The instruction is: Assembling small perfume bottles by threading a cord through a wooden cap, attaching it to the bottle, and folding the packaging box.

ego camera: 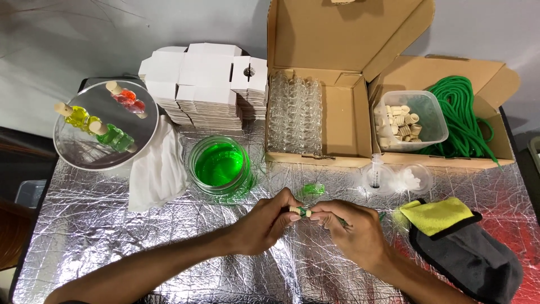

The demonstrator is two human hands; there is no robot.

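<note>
Both hands' grip (304,213) on a small corked bottle (301,211) (green liquid inside).

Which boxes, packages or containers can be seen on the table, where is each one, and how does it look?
Open brown cardboard box: back centre, lid up, rows of clear small bottles inside.
Second brown cardboard box: back right, holding green cord and a clear plastic tub.
Stack of flat white cartons: back left of centre.
Clear jar: centre, round, green liquid.
No signs or screens.
</note>
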